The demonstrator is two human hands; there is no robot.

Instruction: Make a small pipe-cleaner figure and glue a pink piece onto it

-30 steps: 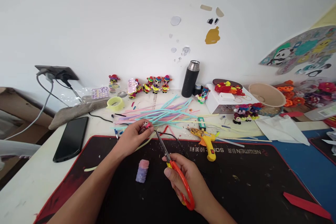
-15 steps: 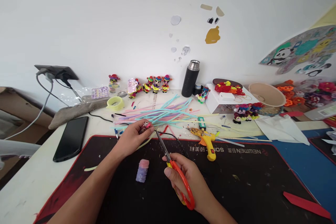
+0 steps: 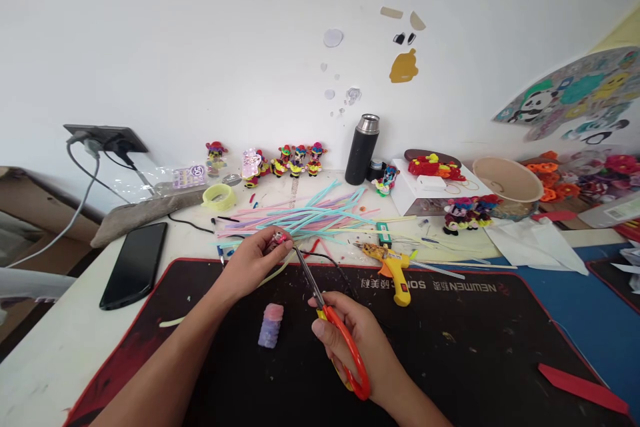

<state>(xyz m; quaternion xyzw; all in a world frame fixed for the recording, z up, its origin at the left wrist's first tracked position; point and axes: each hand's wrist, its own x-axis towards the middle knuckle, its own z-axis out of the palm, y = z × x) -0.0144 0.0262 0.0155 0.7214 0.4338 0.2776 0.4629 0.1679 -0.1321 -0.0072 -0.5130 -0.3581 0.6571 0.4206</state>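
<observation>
My left hand is closed, pinching a small pink and silvery object whose kind is too small to make out. Just beneath those fingers a pale yellow pipe cleaner shows; whether they hold it too, I cannot tell. Red-and-yellow-handled scissors are gripped by my right hand, its fingers in the handles. Their blades look nearly together and point up-left, with the tips by my left fingertips. A pink and purple fuzzy coiled block lies on the black mat between my forearms.
Beyond my hands is a heap of pastel pipe cleaners. A yellow glue gun lies on the mat's far edge. A phone rests at left. Several small figures, a black flask and a white box line the wall.
Almost nothing differs. Both hands and the scissors keep their places; the whole view has shifted very slightly.
</observation>
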